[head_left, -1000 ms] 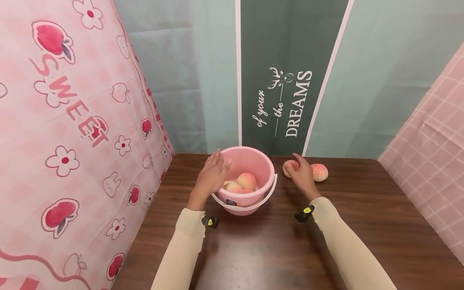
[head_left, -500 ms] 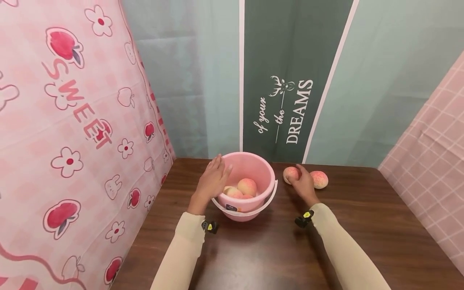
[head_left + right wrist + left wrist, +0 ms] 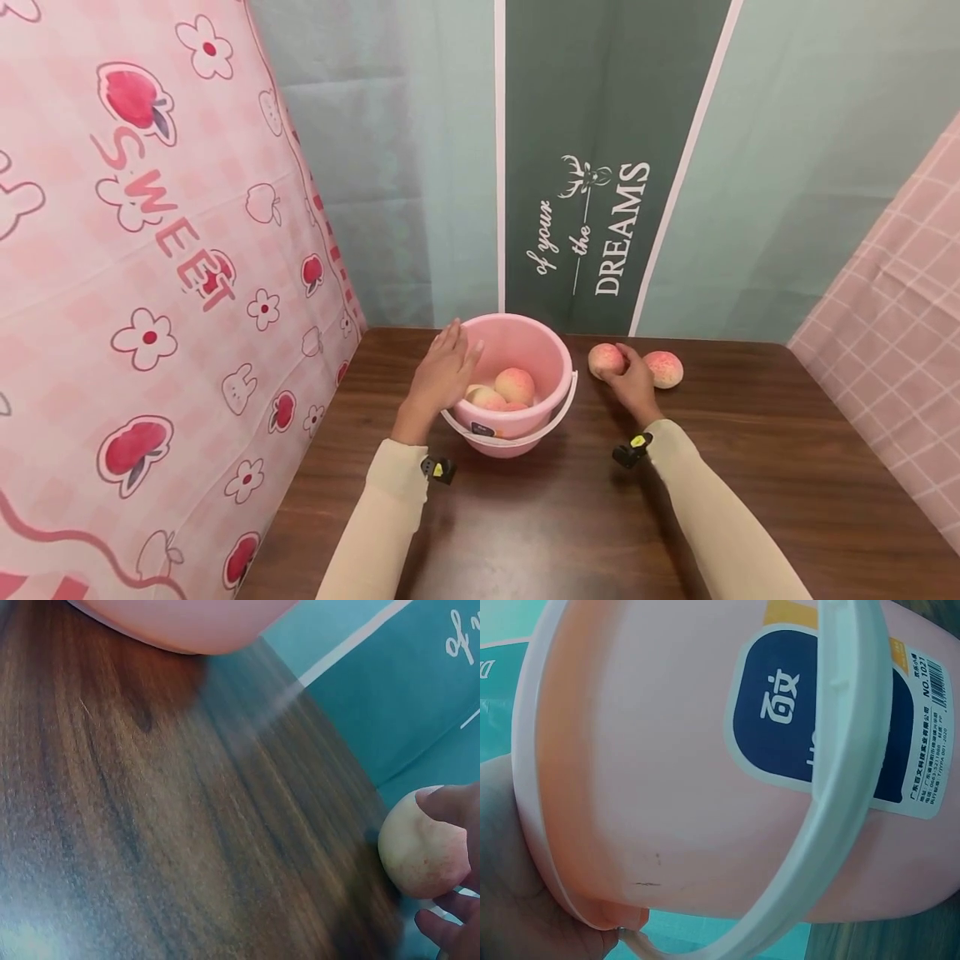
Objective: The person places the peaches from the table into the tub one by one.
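A pink bucket [image 3: 502,423] stands on the table and holds several peaches [image 3: 515,387]. Fairly straight fingers of my left hand [image 3: 441,377] rest at the bucket's left rim. That hand touches the rim near the handle joint in the left wrist view, where the white handle [image 3: 847,742] hangs across a labelled wall. To the bucket's right, my right hand [image 3: 634,387] holds a peach [image 3: 604,360] by its side. Thumb and fingers lie on opposite sides of this peach [image 3: 420,851] in the right wrist view. Another peach [image 3: 664,369] sits just right of the hand.
The brown wooden table [image 3: 540,525] runs back to a green and teal printed cloth [image 3: 570,108]. A pink patterned cloth [image 3: 187,358] hangs along the left side, and a pink checked cloth [image 3: 900,317] along the right.
My right hand has come down onto the nearer peach, and its fingers have closed around it. The left hand has stayed at the bucket rim. The head view has shifted slightly.
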Available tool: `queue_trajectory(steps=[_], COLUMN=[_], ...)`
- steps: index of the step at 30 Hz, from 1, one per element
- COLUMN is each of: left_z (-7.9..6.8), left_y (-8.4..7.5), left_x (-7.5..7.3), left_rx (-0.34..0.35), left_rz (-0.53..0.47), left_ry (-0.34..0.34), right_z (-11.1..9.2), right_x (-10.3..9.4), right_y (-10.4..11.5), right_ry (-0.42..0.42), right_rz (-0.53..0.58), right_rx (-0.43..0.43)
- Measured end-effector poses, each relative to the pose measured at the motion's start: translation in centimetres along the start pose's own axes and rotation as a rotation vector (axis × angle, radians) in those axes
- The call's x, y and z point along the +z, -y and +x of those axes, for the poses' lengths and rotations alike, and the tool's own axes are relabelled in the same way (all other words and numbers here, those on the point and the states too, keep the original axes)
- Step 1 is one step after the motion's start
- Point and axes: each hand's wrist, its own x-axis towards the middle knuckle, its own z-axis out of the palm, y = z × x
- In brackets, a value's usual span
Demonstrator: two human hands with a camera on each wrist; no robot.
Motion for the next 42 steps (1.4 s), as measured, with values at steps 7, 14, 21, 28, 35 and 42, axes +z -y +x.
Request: queue_trajectory(steps=[7,14,21,28,35,42], left_z=[0.0,0.1,0.3,0.3,0.3,0.3], left_y=[0.0,0.0,-0.2,0.0,0.1,0.2], left_x=[-0.2,0.0,-0.1,-0.2,-0.1,-0.1], left_rx=[-0.002,0.000,0.033,0.027,0.016,0.022], left_rz=[0.005,0.000,0.036,0.049,0.037,0.029], left_ry=[0.001,0.001,0.006,0.021,0.021,0.016], right_z=[0.1,0.0,-0.3,-0.7,-1.3,-1.6], right_x=[0.5,1.0,1.0,0.9,0.3,-0.3], right_y=[-0.5,-1.3,-1.4,-1.2,0.0,2.2], right_ry=[-0.013,-0.032,-0.057,-0.061,-0.070,-0.065], right_rz=[0.020,0.024,0.075,0.084,0.090,0.117], right_rx=[-0.017,-0.011,-0.028,-0.018,-0.026,-0.040])
